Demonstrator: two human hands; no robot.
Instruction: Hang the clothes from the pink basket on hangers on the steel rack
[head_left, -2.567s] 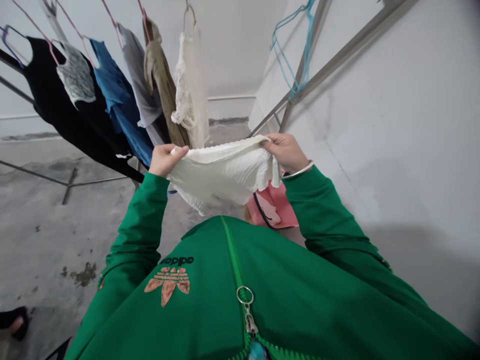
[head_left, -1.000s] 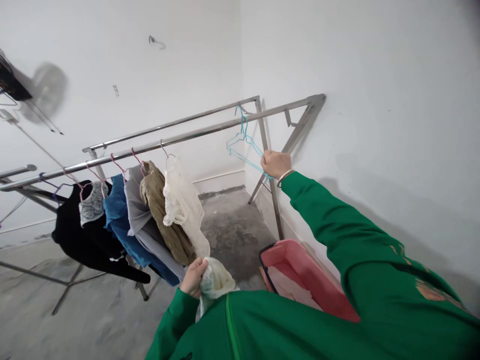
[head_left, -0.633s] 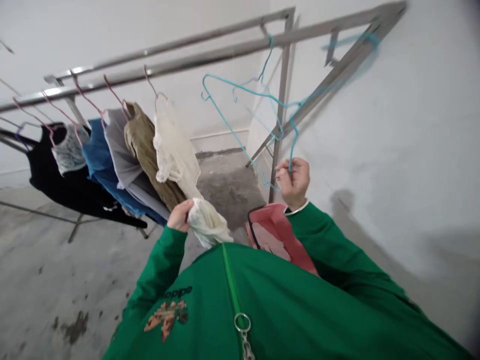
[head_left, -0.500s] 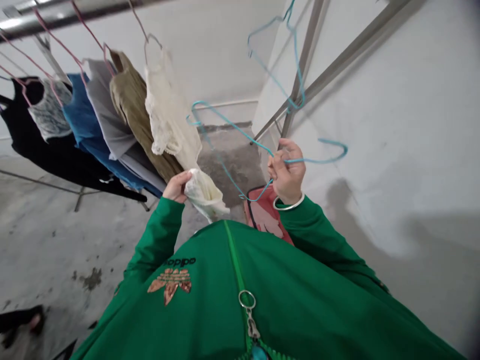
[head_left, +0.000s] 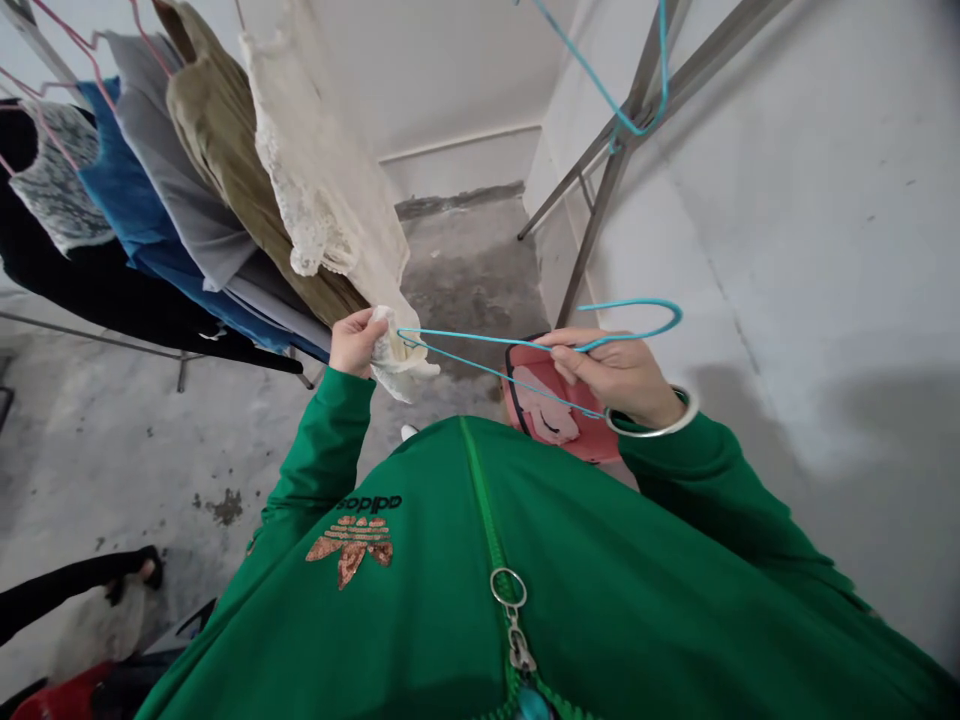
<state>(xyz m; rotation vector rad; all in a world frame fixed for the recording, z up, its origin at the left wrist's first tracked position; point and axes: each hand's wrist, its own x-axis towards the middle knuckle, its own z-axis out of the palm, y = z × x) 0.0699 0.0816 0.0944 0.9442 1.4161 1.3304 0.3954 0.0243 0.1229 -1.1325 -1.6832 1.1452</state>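
My left hand [head_left: 355,343] is closed on a small white garment [head_left: 403,372], pinching its upper edge between thumb and fingers. Between the thumb and fingers of my right hand [head_left: 615,372] is a light-blue wire clothes hanger [head_left: 480,337], held near its neck with the hook pointing right. One shoulder end of the hanger reaches the white garment beside my left fingers; whether it is inside the opening I cannot tell. Just behind the garment hangs a cream lace top [head_left: 322,170].
Olive [head_left: 225,140], grey [head_left: 161,130] and blue [head_left: 135,210] garments hang at the left. Another blue hanger [head_left: 637,125] hangs by metal rack legs [head_left: 592,240] at the right wall. A pink basket [head_left: 517,400] holding cloth stands below. A person's leg [head_left: 75,590] shows at lower left.
My right hand has turned the hanger nearly edge-on and its end now meets the white garment at my left hand. The view has tipped downward.
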